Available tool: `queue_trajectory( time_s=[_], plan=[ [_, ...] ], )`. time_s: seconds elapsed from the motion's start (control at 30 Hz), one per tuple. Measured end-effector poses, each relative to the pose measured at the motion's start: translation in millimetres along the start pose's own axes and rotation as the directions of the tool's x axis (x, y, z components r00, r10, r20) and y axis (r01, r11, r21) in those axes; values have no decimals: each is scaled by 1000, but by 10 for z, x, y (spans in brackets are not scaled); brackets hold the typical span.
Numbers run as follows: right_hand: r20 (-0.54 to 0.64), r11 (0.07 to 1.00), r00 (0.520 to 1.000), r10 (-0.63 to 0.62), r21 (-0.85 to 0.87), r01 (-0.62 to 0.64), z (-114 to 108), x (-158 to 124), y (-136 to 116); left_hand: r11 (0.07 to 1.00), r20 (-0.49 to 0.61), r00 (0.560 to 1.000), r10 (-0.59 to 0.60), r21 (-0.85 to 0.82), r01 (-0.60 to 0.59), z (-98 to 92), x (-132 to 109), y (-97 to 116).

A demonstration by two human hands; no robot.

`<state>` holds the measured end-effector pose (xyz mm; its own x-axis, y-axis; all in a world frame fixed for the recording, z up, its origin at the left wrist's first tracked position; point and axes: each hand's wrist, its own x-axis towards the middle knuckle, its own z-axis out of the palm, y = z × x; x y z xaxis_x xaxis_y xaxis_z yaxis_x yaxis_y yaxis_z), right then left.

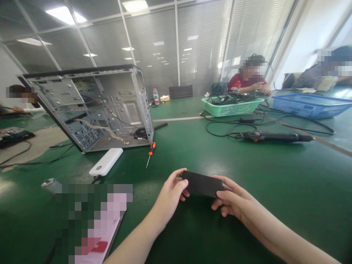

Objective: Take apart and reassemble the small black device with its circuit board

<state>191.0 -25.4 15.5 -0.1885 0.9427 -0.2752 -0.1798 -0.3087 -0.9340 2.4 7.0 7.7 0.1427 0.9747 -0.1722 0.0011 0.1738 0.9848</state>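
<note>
Between my two hands is a black rectangular block (203, 184), plain on the face turned to me; its exact kind does not show. My left hand (176, 189) grips its left end, thumb on the near face. At the other end my right hand (233, 198) is closed on it, thumb at the lower right corner. The block is held up over the green table (176, 146), tilted slightly down to the right. Beyond my left hand lies a screwdriver (151, 149) with an orange and black handle.
An open computer case (115, 106) stands at the left behind a white power bank (106, 162). A green basket (233, 107) of cables, a blue basket (310, 106) and a black corded power screwdriver (275, 137) are at the right. Several people sit around.
</note>
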Motion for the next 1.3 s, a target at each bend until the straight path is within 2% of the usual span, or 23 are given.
queue_trajectory(
  time_s=[0.13,0.23,0.3,0.4,0.47,0.5,0.57,0.63,0.7,0.9,1.07,1.17,1.3],
  plan=[
    [-11,937,966,-259,-244,248,-66,51,100,993,71,993,99,52,-103,19,-60,15],
    [12,858,927,-374,-375,351,-103,85,155,966,137,976,168,173,-191,24,-89,-7],
    [43,769,896,-443,-494,404,-105,81,168,928,144,958,248,249,-277,21,-107,-20],
    [115,503,769,-629,-694,515,-87,40,179,843,167,904,392,329,-426,14,-140,-19],
    [155,353,679,-717,-760,546,-77,13,193,793,199,871,449,359,-492,11,-164,-1],
    [165,316,653,-739,-771,553,-76,5,202,784,206,864,459,364,-503,10,-176,12],
    [177,294,634,-753,-771,565,-84,4,219,802,199,877,437,355,-480,10,-194,38],
    [173,309,645,-745,-766,563,-100,21,228,846,192,906,377,327,-422,9,-202,56],
    [149,349,677,-720,-766,540,-115,44,229,886,205,926,317,284,-366,5,-195,61],
    [81,468,779,-622,-758,453,-117,49,191,959,160,960,229,131,-250,5,-112,23],
    [28,585,880,-473,-737,338,-90,-8,119,983,140,976,166,52,-175,1,-88,19],
    [4,665,909,-417,-681,307,-87,-16,84,968,157,971,180,149,-203,-18,-101,7],
    [-12,755,926,-378,-583,301,-109,6,54,885,172,960,218,379,-269,-29,-121,-23]
  ],
)
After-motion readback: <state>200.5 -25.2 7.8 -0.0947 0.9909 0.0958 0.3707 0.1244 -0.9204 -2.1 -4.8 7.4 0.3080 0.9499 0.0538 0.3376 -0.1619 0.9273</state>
